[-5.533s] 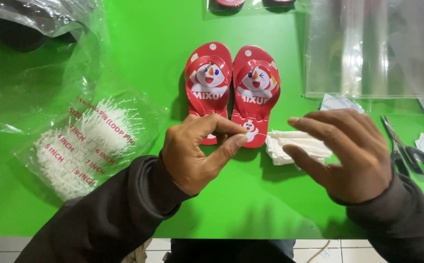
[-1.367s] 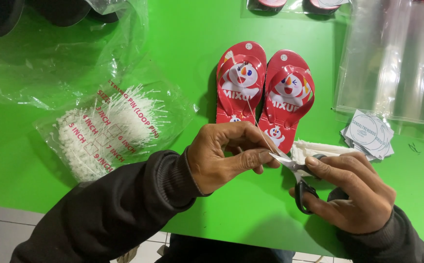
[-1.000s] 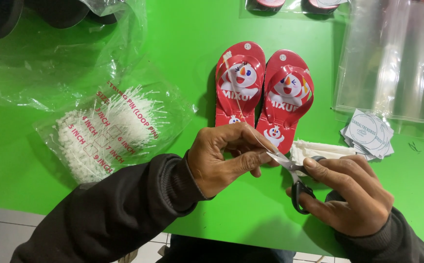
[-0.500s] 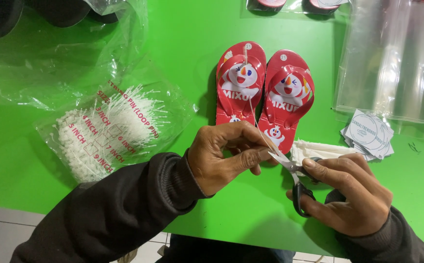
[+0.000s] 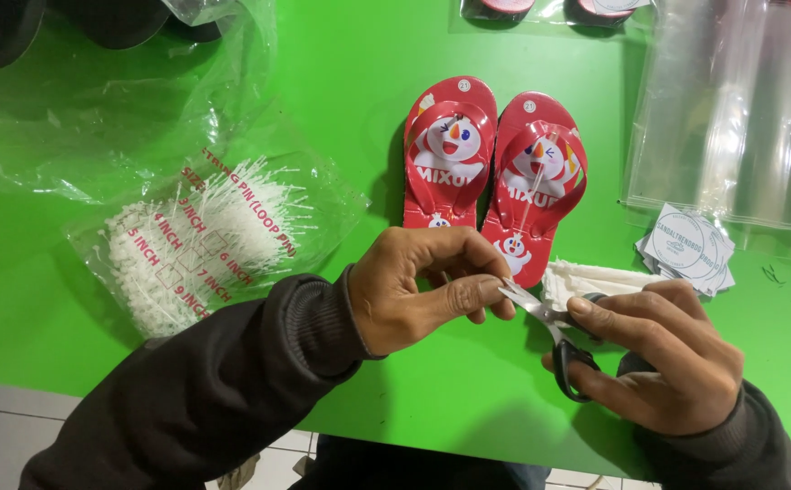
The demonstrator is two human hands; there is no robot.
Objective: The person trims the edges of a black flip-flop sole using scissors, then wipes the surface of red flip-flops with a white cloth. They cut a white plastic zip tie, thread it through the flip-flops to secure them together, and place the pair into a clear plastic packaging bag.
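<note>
A pair of small red flip-flops [image 5: 491, 168] with a cartoon snowman print lies side by side on the green table [image 5: 350, 82]. Just below their heels my left hand [image 5: 422, 289] pinches something thin between thumb and fingers; what it is stays hidden. My right hand [image 5: 663, 354] grips black-handled scissors [image 5: 550, 340], whose blades point at my left fingertips. A white folded piece [image 5: 586, 279] lies under my right fingers.
A clear bag of white loop pins [image 5: 205, 238] lies at the left, with crumpled clear plastic [image 5: 96, 109] behind it. Round white tags [image 5: 690, 249] and a stack of clear bags [image 5: 731, 109] sit at the right. The table's front edge runs below my arms.
My right hand has picked up the scissors and brought the blades to my left fingertips. In the last second both hands barely moved.
</note>
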